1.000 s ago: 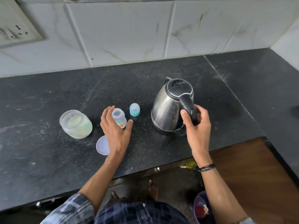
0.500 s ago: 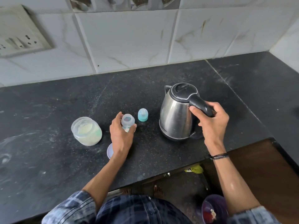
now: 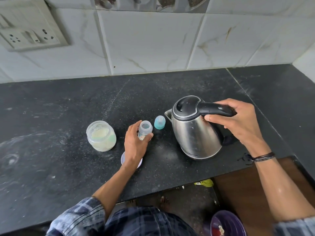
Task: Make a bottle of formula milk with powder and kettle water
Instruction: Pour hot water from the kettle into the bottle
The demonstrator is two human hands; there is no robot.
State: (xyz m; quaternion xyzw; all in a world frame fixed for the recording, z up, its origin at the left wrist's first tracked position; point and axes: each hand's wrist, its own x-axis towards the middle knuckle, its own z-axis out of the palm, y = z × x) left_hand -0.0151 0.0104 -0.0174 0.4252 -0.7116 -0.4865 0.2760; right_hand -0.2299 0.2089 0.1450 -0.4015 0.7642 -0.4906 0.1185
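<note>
Baby bottle (image 3: 145,129): centre of frame, uncapped, upright on the black counter (image 3: 68,108), gripped by the left hand (image 3: 135,147). Steel kettle (image 3: 194,128): right of centre, tilted, spout toward the bottle; right hand (image 3: 238,123) clenched round its handle. Teal teat cap (image 3: 159,122): between them. Powder jar (image 3: 101,135): open, left of the bottle. Advice: steady the bottle, align spout over its narrow mouth, pour slowly.

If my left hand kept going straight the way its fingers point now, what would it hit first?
The left hand is already wrapped around the open baby bottle, so that comes first. Beyond it the dark counter looks free up to the tiled wall, though depth is hard to judge.
</note>
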